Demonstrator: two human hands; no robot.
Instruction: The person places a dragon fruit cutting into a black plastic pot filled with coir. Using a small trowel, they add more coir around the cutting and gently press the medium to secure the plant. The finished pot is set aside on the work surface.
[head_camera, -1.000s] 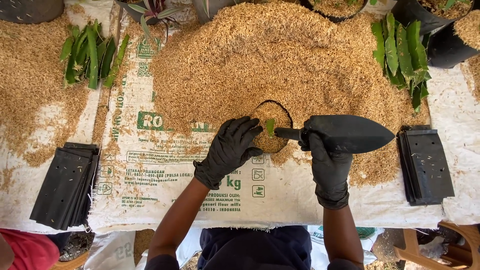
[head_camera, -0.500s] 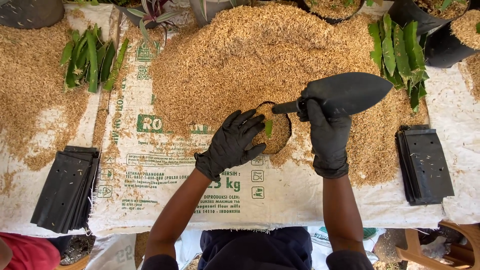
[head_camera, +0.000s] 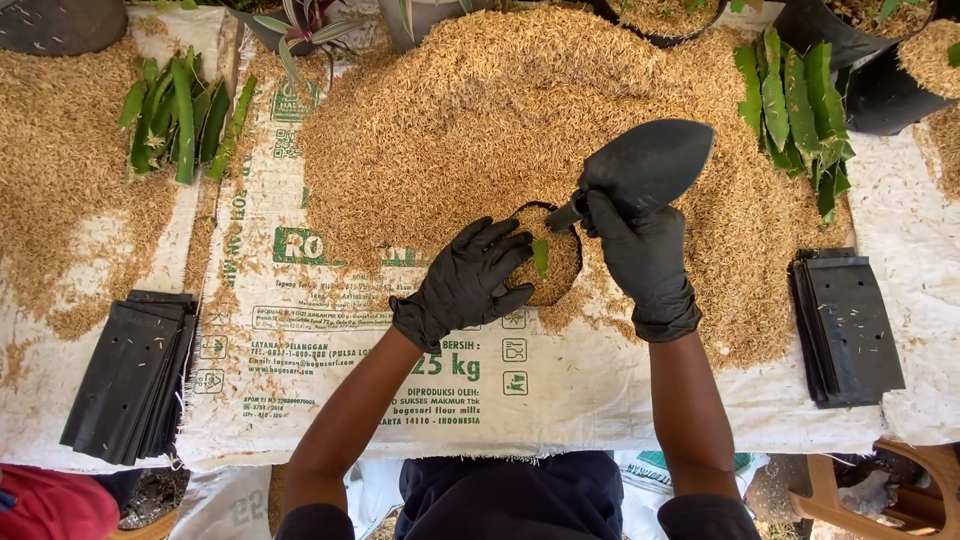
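Observation:
Both my hands wear black gloves. My left hand (head_camera: 468, 282) rests with fingers spread against the left rim of a small black grow bag (head_camera: 560, 285) filled with rice husk. A short green cutting (head_camera: 540, 258) stands in it. My right hand (head_camera: 640, 250) grips the handle of a black scoop (head_camera: 650, 165), whose blade lies tilted over the big pile of rice husk (head_camera: 520, 110) just behind the bag.
Stacks of flat black grow bags lie at left (head_camera: 130, 375) and right (head_camera: 848, 325). Bundles of green cuttings lie at upper left (head_camera: 185, 120) and upper right (head_camera: 795, 110). A printed white sack (head_camera: 330, 370) covers the table. Black pots (head_camera: 880, 75) stand at the far right.
The scoop has swung from lying level at the right of the bag up and back over the husk pile. My left hand stayed at the bag's rim.

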